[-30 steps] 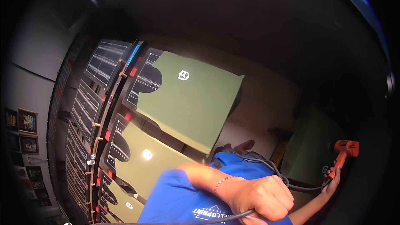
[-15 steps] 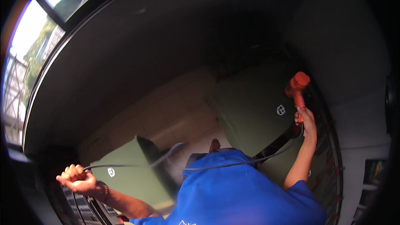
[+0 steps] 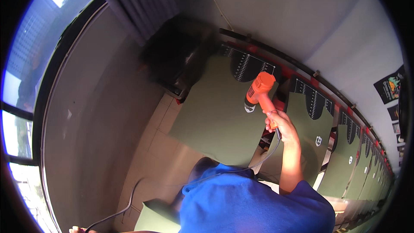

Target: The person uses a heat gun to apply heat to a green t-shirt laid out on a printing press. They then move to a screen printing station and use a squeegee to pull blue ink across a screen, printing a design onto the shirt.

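A right hand wraps the handle of a heat gun above a shirt, the probably rigid, light tool best held there; whether the left hand, cropped beside the cord, grips cannot be told

A white angular emblem, partly hidden behind the orange pistol-shaped plastic heat gun, stands on the flat olive-green fabric piece at the centre; similar emblems mark those rightward. White ruler-like scales run on rounded black boards, upper centre and right, their figures too small to read.
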### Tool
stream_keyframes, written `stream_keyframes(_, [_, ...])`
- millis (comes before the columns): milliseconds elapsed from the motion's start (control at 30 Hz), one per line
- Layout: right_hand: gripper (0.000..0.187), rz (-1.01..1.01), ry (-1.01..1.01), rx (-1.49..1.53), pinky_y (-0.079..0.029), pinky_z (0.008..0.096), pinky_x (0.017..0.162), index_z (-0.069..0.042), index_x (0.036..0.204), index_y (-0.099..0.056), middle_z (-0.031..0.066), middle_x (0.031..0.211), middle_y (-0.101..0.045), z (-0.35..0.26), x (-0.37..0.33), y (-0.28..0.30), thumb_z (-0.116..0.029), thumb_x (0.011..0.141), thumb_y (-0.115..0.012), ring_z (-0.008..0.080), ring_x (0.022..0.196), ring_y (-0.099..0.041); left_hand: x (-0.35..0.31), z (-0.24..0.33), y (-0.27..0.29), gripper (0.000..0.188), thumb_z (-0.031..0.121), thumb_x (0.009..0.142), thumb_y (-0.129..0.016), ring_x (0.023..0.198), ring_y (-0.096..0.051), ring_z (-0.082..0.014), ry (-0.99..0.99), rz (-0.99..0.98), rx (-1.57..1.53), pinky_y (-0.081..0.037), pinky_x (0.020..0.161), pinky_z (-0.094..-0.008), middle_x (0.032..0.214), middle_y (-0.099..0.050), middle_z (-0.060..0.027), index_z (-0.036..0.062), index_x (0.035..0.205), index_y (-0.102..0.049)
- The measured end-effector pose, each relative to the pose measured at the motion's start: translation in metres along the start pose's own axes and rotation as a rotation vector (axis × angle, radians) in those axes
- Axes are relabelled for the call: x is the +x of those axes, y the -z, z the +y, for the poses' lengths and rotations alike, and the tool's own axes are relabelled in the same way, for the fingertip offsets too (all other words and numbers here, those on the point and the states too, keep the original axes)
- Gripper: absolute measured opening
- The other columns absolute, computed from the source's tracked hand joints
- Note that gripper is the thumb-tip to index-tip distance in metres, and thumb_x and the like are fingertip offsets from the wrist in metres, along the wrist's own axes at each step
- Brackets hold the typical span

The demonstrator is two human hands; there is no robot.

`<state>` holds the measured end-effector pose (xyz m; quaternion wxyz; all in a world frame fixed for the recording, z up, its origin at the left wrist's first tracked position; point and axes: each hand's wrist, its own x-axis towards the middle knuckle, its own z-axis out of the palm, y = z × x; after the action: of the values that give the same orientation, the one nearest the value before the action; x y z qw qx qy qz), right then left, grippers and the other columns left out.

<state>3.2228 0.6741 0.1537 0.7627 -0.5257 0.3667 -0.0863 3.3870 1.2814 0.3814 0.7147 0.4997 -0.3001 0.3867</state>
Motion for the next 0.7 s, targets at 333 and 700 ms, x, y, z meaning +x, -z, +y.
stream_keyframes(333, [0.026, 0.106, -0.015, 0.028, -0.044, 0.0244, 0.054, -0.006, 0.097, -0.055, 0.0005, 0.074, -0.059, 0.004, -0.008, -0.035, -0.029, 0.09, -0.065, 0.0109, 0.063, -0.059, 0.017, -0.104, -0.059, 0.048, 0.052, 0.097, -0.046, 0.047, -0.037, -0.0059, -0.017, -0.099, -0.044, -0.029, 0.044, -0.0241, 0.054, -0.035, 0.0094, 0.0223, 0.059, -0.038])
stream_keyframes(700, [0.033, 0.176, -0.06, 0.053, -0.045, 0.0227, 0.054, -0.001, 0.117, -0.054, 0.0009, 0.075, -0.057, 0.008, -0.014, -0.036, -0.024, 0.094, -0.059, 0.0111, 0.063, -0.058, 0.025, -0.14, -0.069, 0.046, 0.049, 0.097, -0.046, 0.05, -0.041, -0.005, -0.017, -0.151, -0.087, -0.033, 0.047, -0.0252, 0.054, -0.037, 0.0108, 0.0238, 0.059, -0.04])
